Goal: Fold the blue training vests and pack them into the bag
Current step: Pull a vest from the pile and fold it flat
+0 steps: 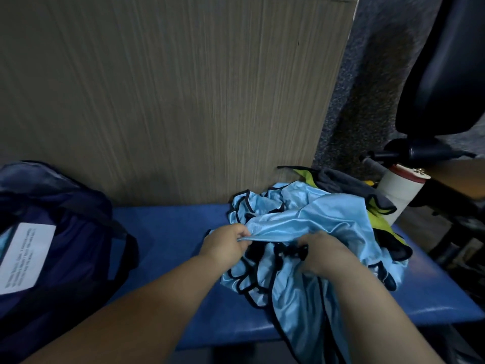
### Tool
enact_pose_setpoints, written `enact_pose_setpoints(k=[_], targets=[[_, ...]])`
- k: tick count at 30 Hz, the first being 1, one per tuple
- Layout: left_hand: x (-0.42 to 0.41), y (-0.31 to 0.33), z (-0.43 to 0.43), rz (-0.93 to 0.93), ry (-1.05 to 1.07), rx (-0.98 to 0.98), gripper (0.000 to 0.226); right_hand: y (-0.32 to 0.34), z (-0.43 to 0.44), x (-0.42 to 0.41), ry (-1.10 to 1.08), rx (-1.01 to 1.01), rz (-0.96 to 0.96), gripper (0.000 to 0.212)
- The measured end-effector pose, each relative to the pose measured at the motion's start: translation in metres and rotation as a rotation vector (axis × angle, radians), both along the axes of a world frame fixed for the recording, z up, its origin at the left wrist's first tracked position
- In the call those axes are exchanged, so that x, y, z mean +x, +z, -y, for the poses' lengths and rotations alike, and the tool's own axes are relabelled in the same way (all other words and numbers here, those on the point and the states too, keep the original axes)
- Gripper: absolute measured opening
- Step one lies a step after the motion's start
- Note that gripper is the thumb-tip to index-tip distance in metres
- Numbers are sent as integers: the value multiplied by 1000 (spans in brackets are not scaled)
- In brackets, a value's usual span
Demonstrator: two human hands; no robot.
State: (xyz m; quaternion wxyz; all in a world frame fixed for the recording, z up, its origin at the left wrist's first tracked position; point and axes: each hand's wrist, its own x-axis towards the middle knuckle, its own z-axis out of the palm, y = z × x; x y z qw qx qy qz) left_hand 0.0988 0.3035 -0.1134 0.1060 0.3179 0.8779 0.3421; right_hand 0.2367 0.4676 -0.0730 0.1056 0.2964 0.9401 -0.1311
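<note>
The blue training vests [309,232] lie in a crumpled heap on the right half of the blue worktop [168,232], light blue shiny cloth edged with dark trim, and part of the heap spills over the near edge toward me. I see my left hand [223,244] at the heap's left side, its fingers [242,233] curled closed and pinching a fold of the top vest's edge. My right hand [324,252] sits on the middle of the heap, fingers bent down into the cloth near a bunch of dark trim; I cannot tell for certain how much cloth it has, but the fingers are closed onto the vest. The edge of cloth runs taut between my two hands.

Behind the blue heap, touching it, a yellow-green vest [307,174] and a grey cloth [341,182] show at the far right corner of the worktop. Just beside those stands a white cylinder with a red rim [399,190], leaning slightly. A dark office chair [446,74] rises at the upper right, over grey carpet [367,101].

The dark navy bag [60,237] rests on the left end of the worktop, well apart from the vests, with a white label [26,256] on its upper face. A wood-grain panel [170,88] stands behind the worktop.
</note>
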Motion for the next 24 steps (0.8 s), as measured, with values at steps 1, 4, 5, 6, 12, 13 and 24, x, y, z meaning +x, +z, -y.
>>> enact_pose_setpoints(k=[1,4,5,6,12,13,24], targets=[[-1,2,2,21,5,36,6,-1,-3,0,-8,22,-55,37],[-5,20,7,143,79,213,10,12,-11,6,-94,-121,-403,18],[-8,29,11,186,109,279,12,17,-15,10,-147,-196,-529,22],[-11,40,15,243,119,342,14,23,-16,14,-191,-271,-642,24],[-37,108,48,520,62,579,14,45,8,12,-232,-696,-882,7],[-40,119,52,520,73,592,14,51,13,6,-226,-681,-884,12],[-25,205,120,404,198,873,25,161,68,-18,-299,-864,-1149,33]])
